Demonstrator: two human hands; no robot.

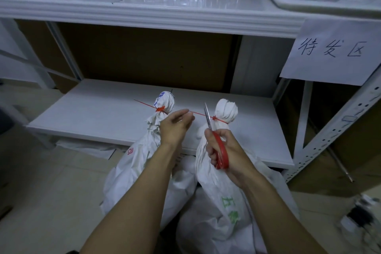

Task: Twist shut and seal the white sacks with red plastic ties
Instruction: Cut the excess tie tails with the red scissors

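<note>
Two white sacks lean against the low shelf, necks twisted shut. The left sack (132, 167) carries a red tie (159, 108) whose long tail sticks out to the left. The right sack (222, 202) has its own red tie (215, 118) around the neck, with the tail stretched leftward. My left hand (175, 128) pinches the end of that tail and holds it taut. My right hand (223, 150) grips red-handled scissors (214, 140), their blades standing at the tail close to the tie's lock.
A low white shelf board (103, 113) lies behind the sacks, under a higher shelf (144, 6) with wrapped cartons. A metal rack post (334, 130) and a paper sign (332, 51) stand right. Small items lie on the floor at lower right (358, 212).
</note>
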